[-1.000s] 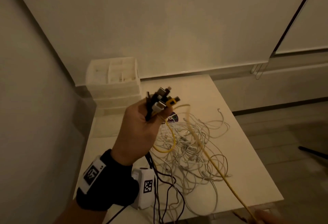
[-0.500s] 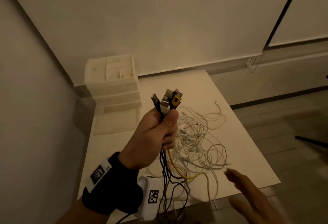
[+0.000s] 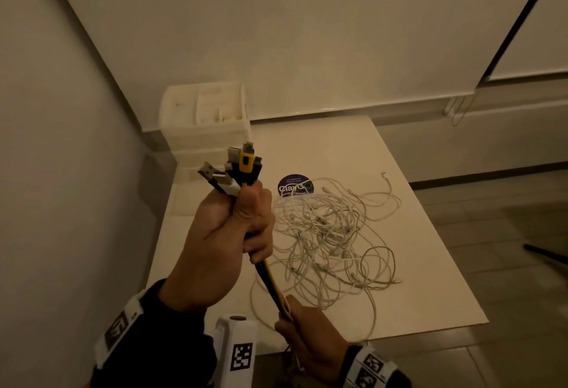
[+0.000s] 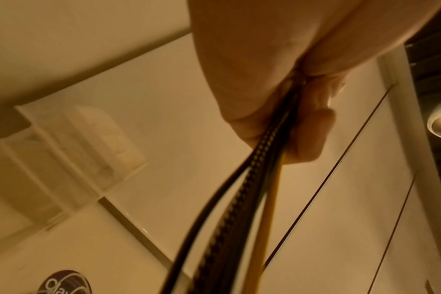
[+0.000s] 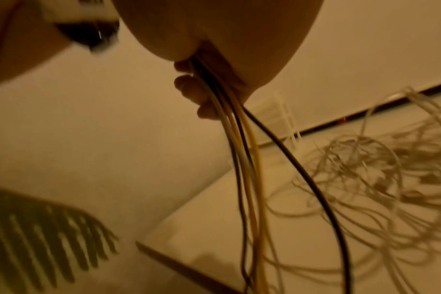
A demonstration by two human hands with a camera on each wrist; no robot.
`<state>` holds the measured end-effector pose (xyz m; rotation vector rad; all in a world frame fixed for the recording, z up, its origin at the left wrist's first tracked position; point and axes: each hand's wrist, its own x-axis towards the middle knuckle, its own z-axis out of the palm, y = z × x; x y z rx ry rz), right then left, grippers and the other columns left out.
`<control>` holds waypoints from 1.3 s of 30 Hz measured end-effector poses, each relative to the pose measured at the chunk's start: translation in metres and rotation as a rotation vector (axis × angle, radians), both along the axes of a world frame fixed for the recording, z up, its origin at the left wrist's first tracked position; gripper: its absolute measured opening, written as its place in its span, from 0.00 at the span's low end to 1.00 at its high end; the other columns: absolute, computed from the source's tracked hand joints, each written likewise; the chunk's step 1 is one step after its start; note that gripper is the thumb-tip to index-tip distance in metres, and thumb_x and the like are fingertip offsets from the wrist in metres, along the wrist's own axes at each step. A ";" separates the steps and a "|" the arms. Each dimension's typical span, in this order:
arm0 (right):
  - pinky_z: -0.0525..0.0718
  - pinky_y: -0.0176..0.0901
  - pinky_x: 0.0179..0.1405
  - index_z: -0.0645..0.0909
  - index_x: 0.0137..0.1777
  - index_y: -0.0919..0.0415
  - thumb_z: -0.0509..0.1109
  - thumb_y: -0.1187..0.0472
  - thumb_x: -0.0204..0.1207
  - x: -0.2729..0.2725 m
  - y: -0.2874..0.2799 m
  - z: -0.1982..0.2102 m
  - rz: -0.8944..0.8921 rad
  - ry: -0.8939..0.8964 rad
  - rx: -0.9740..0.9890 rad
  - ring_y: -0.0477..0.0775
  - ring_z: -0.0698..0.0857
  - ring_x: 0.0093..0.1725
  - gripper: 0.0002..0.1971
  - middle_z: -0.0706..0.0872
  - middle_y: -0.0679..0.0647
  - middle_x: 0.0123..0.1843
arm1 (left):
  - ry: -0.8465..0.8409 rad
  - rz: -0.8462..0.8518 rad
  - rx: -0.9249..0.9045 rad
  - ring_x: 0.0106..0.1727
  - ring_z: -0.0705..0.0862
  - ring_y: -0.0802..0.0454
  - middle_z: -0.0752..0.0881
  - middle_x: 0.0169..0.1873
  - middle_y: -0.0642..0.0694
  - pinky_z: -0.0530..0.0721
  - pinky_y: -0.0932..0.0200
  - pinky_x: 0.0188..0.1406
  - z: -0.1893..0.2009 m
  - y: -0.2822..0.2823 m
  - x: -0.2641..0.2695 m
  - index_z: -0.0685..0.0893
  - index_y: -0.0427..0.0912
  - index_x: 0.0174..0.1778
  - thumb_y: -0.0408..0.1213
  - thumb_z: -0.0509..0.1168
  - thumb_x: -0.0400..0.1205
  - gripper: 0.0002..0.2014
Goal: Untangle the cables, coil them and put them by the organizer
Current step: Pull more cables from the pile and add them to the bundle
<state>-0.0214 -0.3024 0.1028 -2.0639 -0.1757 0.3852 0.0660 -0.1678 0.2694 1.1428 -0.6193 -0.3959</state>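
My left hand is raised over the table and grips a bundle of cables just below their plugs, which stick up black, white and yellow. The bundle runs taut down to my right hand, which grips the same black, yellow and white strands near the table's front edge. In the left wrist view the black and yellow cables leave my curled fingers. A tangle of white cables lies on the table. The white drawer organizer stands at the back left corner.
A round dark sticker lies on the table between the organizer and the tangle. Walls close in on the left and behind. The floor lies to the right, with a dark rod on it.
My right hand rose from below the table's front edge and took hold of the hanging bundle. The yellow cable, stretched away a second ago, now runs with the black ones. My left hand turned the plugs upright.
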 end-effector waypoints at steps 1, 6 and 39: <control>0.72 0.48 0.39 0.62 0.38 0.43 0.54 0.38 0.73 0.000 0.000 -0.013 -0.009 0.075 0.004 0.50 0.74 0.36 0.11 0.74 0.47 0.35 | -0.006 0.006 -0.001 0.20 0.61 0.58 0.64 0.24 0.49 0.63 0.63 0.19 0.000 0.001 0.000 0.66 0.44 0.30 0.57 0.64 0.80 0.23; 0.70 0.48 0.40 0.65 0.42 0.45 0.53 0.47 0.83 -0.007 -0.012 -0.054 0.017 0.212 0.048 0.45 0.71 0.33 0.09 0.72 0.46 0.34 | 0.020 0.011 -0.058 0.19 0.60 0.60 0.65 0.24 0.52 0.58 0.64 0.19 -0.006 -0.002 -0.003 0.65 0.44 0.31 0.54 0.65 0.81 0.22; 0.87 0.56 0.34 0.78 0.39 0.68 0.64 0.65 0.80 0.030 -0.148 -0.058 -0.770 0.584 0.258 0.62 0.86 0.31 0.09 0.86 0.63 0.30 | 0.070 0.242 0.086 0.17 0.59 0.55 0.64 0.22 0.47 0.63 0.67 0.17 -0.022 -0.052 0.016 0.63 0.39 0.29 0.49 0.52 0.87 0.23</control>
